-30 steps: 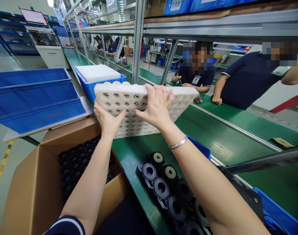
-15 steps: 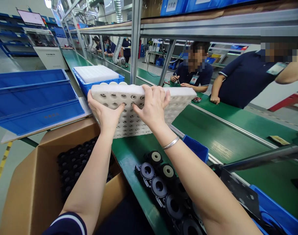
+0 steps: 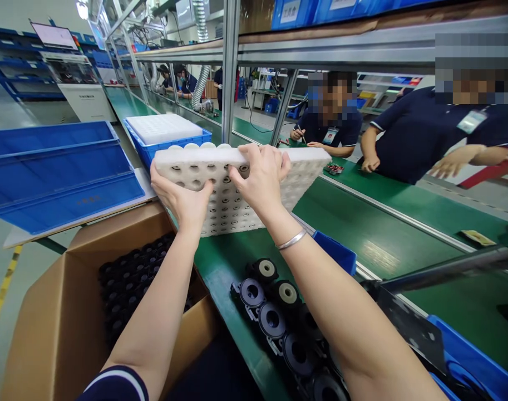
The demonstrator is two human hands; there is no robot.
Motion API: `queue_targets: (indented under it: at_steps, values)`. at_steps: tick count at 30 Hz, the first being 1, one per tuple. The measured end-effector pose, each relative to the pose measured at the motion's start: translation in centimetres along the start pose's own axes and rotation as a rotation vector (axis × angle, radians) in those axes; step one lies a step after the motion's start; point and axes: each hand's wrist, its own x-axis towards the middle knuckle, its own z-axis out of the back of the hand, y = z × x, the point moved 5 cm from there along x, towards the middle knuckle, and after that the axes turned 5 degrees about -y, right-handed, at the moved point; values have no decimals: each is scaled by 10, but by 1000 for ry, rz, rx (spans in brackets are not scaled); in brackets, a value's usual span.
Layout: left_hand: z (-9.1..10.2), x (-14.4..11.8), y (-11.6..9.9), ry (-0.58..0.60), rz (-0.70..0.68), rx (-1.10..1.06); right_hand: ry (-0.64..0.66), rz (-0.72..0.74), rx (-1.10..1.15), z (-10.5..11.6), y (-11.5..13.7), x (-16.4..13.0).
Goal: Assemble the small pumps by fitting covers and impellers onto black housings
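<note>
Head view: both hands [image 3: 224, 189] grip the foam tray [image 3: 307, 172].

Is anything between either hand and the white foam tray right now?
Nothing visible. Both hands are already on the white foam tray: the left hand grips its near left edge and the right hand lies over its top edge, fingers curled across. The tray is tilted up above the green belt.

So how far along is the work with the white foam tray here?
Done: another white tray already sits in the blue bin. In hand: the left hand and right hand hold the foam tray, its holes filled with small parts, tilted over the green belt. Left: it is not set down.
</note>
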Motion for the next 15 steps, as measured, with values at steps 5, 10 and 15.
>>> queue_targets:
  at_steps: [5,10,15]
  values:
    - [0,-1,2,10,-3,3,75,39,55,8,-7,6]
    - [-2,3,7,70,25,-17,276,182,124,20,-24,13]
    - [-1,2,7,64,17,-18,220,170,65,11,-28,17]
